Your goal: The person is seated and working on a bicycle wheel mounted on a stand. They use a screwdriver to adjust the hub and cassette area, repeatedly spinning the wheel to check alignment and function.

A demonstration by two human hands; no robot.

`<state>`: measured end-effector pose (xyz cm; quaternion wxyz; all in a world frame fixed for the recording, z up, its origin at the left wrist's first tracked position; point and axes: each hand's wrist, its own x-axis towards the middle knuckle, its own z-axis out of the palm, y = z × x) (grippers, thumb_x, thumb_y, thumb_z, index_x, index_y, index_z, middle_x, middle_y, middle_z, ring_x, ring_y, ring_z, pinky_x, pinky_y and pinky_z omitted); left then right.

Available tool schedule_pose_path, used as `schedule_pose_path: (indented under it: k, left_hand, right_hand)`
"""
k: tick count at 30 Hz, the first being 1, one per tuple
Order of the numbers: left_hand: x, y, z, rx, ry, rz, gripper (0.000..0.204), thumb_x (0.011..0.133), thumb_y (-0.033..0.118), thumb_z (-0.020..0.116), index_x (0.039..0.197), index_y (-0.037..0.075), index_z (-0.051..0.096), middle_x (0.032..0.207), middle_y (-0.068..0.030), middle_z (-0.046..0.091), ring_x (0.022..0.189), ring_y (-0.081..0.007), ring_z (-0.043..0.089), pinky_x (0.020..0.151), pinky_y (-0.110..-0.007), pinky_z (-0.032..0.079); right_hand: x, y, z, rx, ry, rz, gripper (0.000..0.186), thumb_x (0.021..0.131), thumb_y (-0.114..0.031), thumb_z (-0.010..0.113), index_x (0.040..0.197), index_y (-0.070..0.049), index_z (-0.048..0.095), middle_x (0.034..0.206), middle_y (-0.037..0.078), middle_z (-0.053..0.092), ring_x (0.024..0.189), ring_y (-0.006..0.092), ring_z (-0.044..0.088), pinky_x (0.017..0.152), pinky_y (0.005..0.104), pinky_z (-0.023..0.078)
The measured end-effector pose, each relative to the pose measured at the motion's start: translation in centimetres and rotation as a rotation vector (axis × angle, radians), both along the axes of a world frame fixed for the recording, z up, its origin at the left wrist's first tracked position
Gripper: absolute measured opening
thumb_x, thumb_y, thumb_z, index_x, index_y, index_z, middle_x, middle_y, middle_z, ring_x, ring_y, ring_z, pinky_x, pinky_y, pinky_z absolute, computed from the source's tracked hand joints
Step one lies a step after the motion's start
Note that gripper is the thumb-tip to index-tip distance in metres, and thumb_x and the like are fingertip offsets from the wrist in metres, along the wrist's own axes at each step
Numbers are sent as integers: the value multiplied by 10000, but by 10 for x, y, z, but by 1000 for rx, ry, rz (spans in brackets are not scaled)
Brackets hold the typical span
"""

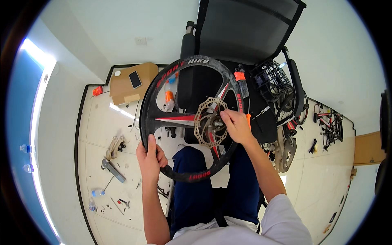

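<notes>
A black spoked bicycle wheel [168,119] with red and silver accents is held up over my knees, its upper part in front of a black chair seat. My left hand [152,157] grips the rim at the lower left, fingers wrapped round it. A scalloped silver brake disc [201,134] sits at the wheel's centre. My right hand [236,125] has its thumb and fingers closed at the hub [217,123], just right of the disc's middle; the fingertips are partly hidden. An orange-topped tool [241,81] lies on the seat [261,122] beside the rim.
Office chair [249,24] with a black basket [271,81] ahead. At left on the floor: cardboard [124,96] with phone [135,79], bottles [98,193], metal parts [113,169]. At right: bicycle frames [328,126], brown cabinet [367,147]. Walls bound both sides.
</notes>
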<state>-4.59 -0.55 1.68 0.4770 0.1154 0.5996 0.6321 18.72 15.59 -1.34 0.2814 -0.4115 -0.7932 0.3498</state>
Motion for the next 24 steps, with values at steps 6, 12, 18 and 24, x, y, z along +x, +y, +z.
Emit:
schedule_pose_path:
  k: [6,12,18,24]
  left_hand:
    - [-1,-3,-1,-1,-10,-7,406,1012,361,525,767,79,367,509,4,340,384,-86,309,383,-258,259]
    - [0,-3,0,-9,0,-3,410,1013,360,523,758,79,368,508,2,339,383,-91,308,384,-262,257]
    - [1,0,2,9,-16,-13,419,1013,364,521,744,80,370,504,-4,345,377,-97,317,382,-267,266]
    - [1,0,-1,2,-2,-19,421,1012,366,523,744,81,366,507,-2,347,379,-94,318,380,-265,263]
  right_hand:
    - [-1,-3,-1,16,-1,25,320,985,-210,501,785,37,542,682,204,524,641,393,538,592,416,420]
    - [-2,-5,7,-10,-84,33,323,975,-222,506,767,14,580,723,192,558,690,377,568,617,427,446]
    - [5,48,24,626,-328,462,264,867,-209,619,675,-30,591,680,90,556,677,280,567,644,382,460]
    - [1,67,28,656,-278,650,288,864,-239,628,676,-25,587,658,100,539,631,276,549,633,385,454]
